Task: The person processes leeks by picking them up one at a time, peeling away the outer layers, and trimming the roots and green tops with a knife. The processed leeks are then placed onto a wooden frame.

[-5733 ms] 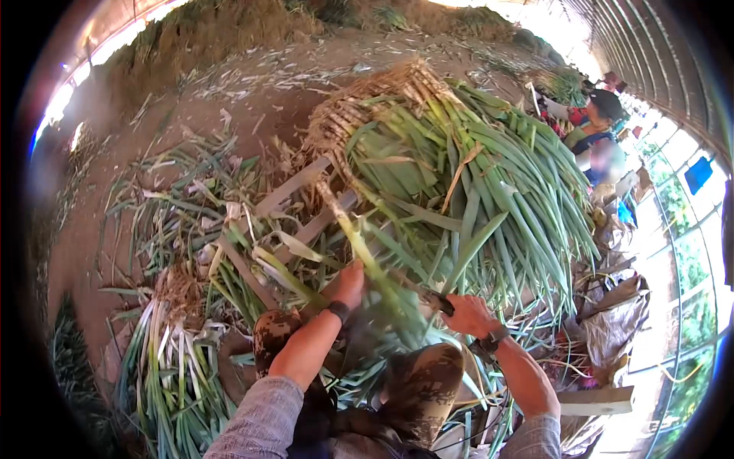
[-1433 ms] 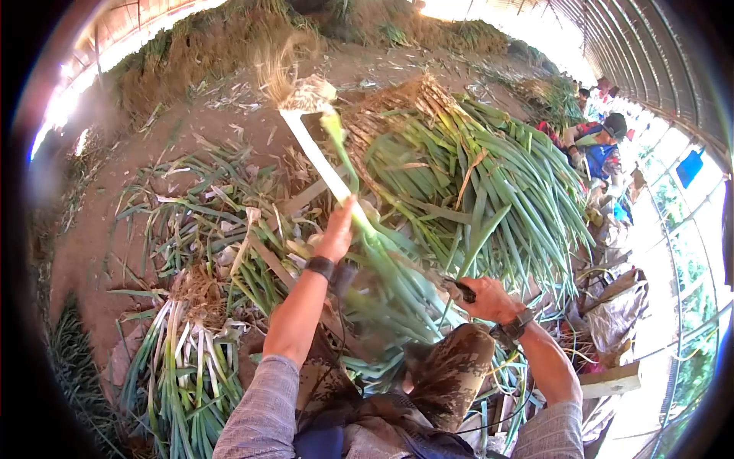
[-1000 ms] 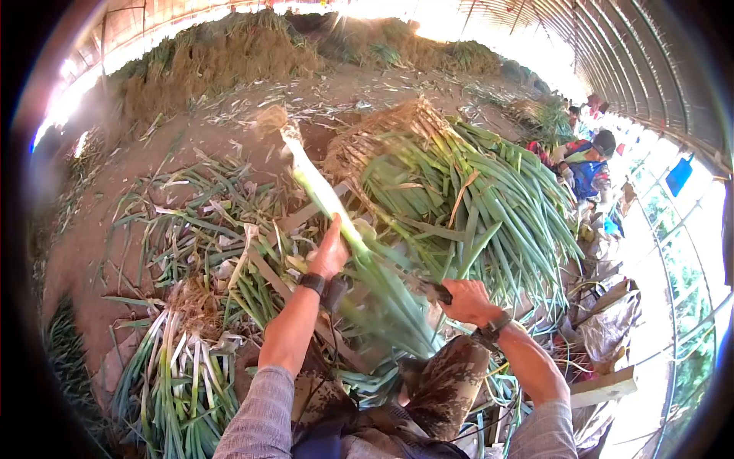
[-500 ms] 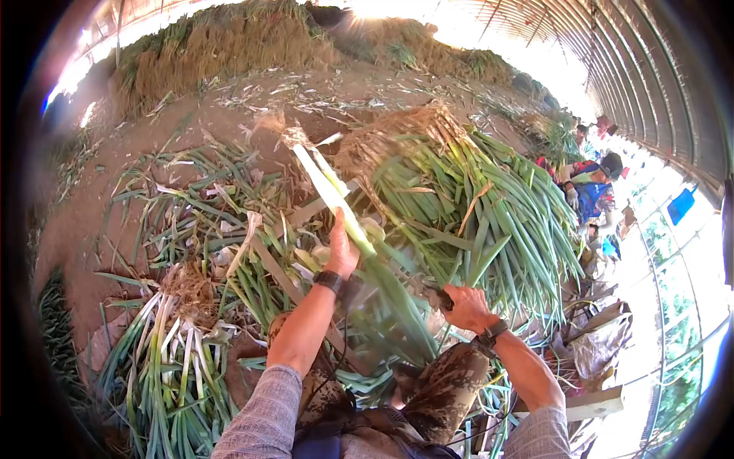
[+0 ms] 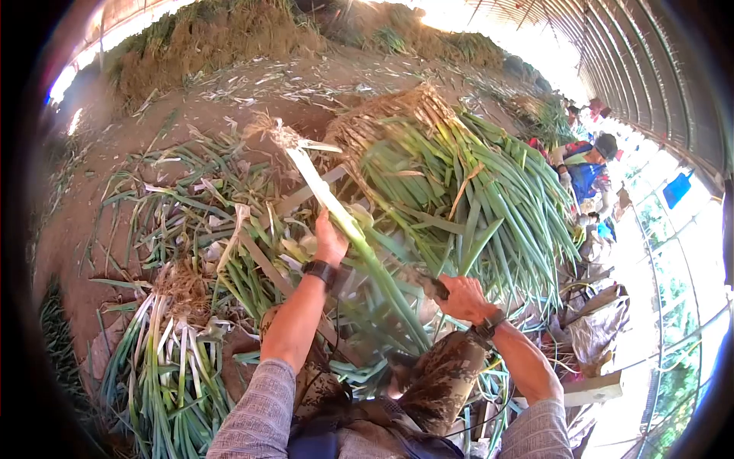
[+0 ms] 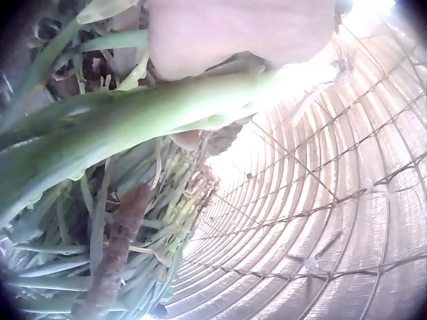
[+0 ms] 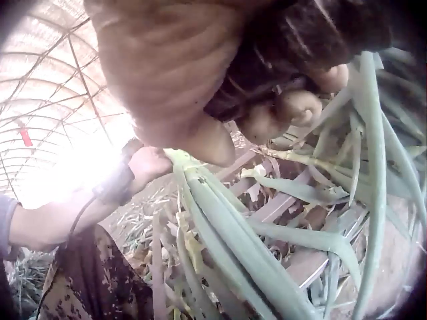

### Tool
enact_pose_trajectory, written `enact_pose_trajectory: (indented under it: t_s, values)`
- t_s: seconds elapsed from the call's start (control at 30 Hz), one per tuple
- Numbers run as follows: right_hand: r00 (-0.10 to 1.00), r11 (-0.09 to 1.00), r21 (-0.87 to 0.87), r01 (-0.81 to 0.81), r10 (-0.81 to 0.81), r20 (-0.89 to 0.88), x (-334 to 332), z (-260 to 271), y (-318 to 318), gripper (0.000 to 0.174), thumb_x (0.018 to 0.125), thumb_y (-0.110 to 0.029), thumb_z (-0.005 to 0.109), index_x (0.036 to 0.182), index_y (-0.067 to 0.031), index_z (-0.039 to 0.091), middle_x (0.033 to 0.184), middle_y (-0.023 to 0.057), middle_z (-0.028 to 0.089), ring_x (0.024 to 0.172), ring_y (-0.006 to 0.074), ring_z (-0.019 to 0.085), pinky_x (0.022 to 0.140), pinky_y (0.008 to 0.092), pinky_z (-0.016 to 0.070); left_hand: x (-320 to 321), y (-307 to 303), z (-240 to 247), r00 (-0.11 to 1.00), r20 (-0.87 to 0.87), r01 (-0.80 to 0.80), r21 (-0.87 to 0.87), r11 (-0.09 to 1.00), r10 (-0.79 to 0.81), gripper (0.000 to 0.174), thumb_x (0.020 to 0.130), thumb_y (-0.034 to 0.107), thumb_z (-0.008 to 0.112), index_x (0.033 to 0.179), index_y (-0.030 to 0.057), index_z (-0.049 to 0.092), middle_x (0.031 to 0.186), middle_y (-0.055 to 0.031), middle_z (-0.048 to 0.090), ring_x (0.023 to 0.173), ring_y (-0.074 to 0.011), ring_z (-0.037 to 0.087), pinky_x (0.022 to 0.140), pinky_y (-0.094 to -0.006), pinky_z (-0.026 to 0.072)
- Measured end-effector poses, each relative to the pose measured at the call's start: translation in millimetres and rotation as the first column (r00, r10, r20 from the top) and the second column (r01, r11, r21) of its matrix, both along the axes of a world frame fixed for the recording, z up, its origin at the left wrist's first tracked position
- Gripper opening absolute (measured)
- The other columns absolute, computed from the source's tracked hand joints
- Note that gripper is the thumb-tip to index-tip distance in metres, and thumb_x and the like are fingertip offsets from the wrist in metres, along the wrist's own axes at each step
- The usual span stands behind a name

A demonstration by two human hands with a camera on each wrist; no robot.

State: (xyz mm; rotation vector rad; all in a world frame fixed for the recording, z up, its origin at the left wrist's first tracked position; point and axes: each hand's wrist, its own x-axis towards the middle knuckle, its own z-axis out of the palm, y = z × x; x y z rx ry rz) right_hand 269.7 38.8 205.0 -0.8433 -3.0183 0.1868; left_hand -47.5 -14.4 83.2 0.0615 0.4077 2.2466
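My left hand [image 5: 331,241] grips a long green onion [image 5: 321,191] around its stalk. The white root end points up and away, with a loose strip sticking out beside the roots, and the leaves slope down towards my knees. In the left wrist view the stalk [image 6: 167,110] crosses under the hand [image 6: 240,33]. My right hand [image 5: 462,298] holds the dark handle [image 5: 438,288] of a tool whose brownish blade [image 6: 120,247] lies near the leaves. In the right wrist view the fingers [image 7: 293,110] curl round that handle.
A big heap of onions [image 5: 505,191] lies ahead to the right. Loose leaves [image 5: 191,191] cover the ground at left, beside a bundle of white-stemmed onions [image 5: 172,359]. Another person [image 5: 589,164] bends at far right, near crumpled sacks [image 5: 600,329].
The earliest frame shows a browner, yellowish stalk in my left hand; now the stalk is white and green. Its root end has come lower since 1.4 s ago. My right hand keeps hold of the handle.
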Motion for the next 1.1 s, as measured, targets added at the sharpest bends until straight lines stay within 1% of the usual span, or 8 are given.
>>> enact_pose_trajectory:
  t_s: [0.27,0.5,0.53,0.67,0.73,0.9,1.0,1.1]
  values:
    - [0.998,0.98,-0.192,0.047,-0.038,0.052,3.8,-15.8,12.1,0.021,0.075,-0.026,0.059,0.091,-0.0147,0.067,0.081,0.0178,0.068,0.079,0.041,0.064,0.069,0.0507,0.0491,-28.0,17.2,-54.2,0.975,-0.143,0.187,0.132,0.973,-0.168,0.033,0.094,0.038,0.057,0.111,0.0091,0.055,0.092,-0.0071,0.063,0.086,-0.0259,0.063,0.084,-0.0458,0.0526]
    - [0.994,0.972,-0.215,0.094,-0.081,0.066,6.7,-40.2,27.6,0.02,0.074,-0.026,0.058,0.086,-0.0114,0.065,0.081,0.0177,0.068,0.079,0.04,0.065,0.069,0.0504,0.0494,-48.8,26.8,-73.1,0.963,-0.073,0.234,-0.254,0.938,-0.26,0.033,0.095,0.036,0.061,0.116,0.0107,0.058,0.109,-0.0062,0.06,0.1,-0.0242,0.056,0.086,-0.0468,0.0476]
    - [0.995,0.971,-0.222,0.093,-0.083,0.054,8.1,-40.7,29.3,0.02,0.074,-0.026,0.058,0.084,-0.0102,0.065,0.081,0.0179,0.068,0.079,0.0401,0.065,0.069,0.0505,0.0493,-61.4,28.5,-83.8,0.909,-0.156,0.321,-0.327,0.889,-0.386,0.039,0.096,0.041,0.058,0.121,0.0116,0.057,0.119,-0.0062,0.058,0.109,-0.026,0.053,0.099,-0.0474,0.0399]
    - [0.997,0.969,-0.237,0.072,-0.071,0.012,16.6,-62.7,42.5,0.023,0.072,-0.027,0.058,0.082,-0.0075,0.065,0.08,0.0192,0.067,0.078,0.041,0.065,0.068,0.0506,0.0491,-36.2,21.6,-53.7,0.935,-0.202,0.119,-0.596,0.794,-0.291,0.052,0.095,0.04,0.059,0.13,0.002,0.051,0.123,-0.0131,0.059,0.112,-0.027,0.055,0.095,-0.0424,0.0425]
    - [0.996,0.967,-0.242,0.081,-0.074,0.04,17.2,-71.5,51.6,0.027,0.07,-0.029,0.059,0.082,-0.0058,0.065,0.08,0.0193,0.066,0.078,0.0417,0.064,0.069,0.0502,0.0493,-30.6,26.1,-61.5,0.721,-0.507,-0.249,-0.826,0.506,-0.473,0.067,0.092,0.042,0.062,0.138,-0.0032,0.042,0.133,-0.0216,0.053,0.119,-0.0326,0.053,0.098,-0.0445,0.0423]
    - [0.987,0.935,-0.341,0.094,-0.043,0.154,25.1,-70.6,62.1,0.031,0.068,-0.03,0.06,0.083,-0.0023,0.066,0.08,0.0198,0.067,0.078,0.0412,0.065,0.069,0.0499,0.05,-21.5,43.4,-112.9,0.307,-0.792,-0.787,-0.523,0.327,-0.528,0.065,0.085,0.028,0.069,0.133,-0.0091,0.045,0.125,-0.0279,0.057,0.108,-0.0371,0.06,0.09,-0.0443,0.0486]
    - [0.987,0.921,-0.376,0.101,-0.046,0.151,26.1,-68.1,62.5,0.032,0.069,-0.029,0.06,0.083,-0.0007,0.066,0.081,0.0206,0.067,0.079,0.041,0.065,0.07,0.0503,0.0501,-26.2,46.6,-115.6,0.535,-0.697,-0.418,-0.71,0.567,-0.478,0.057,0.086,0.023,0.068,0.131,-0.0072,0.048,0.119,-0.0225,0.06,0.101,-0.0337,0.062,0.087,-0.0415,0.0497]
    - [0.989,0.922,-0.373,0.104,-0.056,0.136,25.0,-72.0,64.7,0.033,0.07,-0.029,0.06,0.084,-0.0003,0.067,0.081,0.0216,0.067,0.081,0.0415,0.065,0.071,0.0507,0.0501,-13.3,50.7,-103.3,0.593,-0.688,-0.45,-0.714,0.536,-0.419,0.046,0.09,0.021,0.063,0.129,-0.0004,0.052,0.115,-0.0147,0.062,0.099,-0.028,0.061,0.085,-0.0398,0.0503]
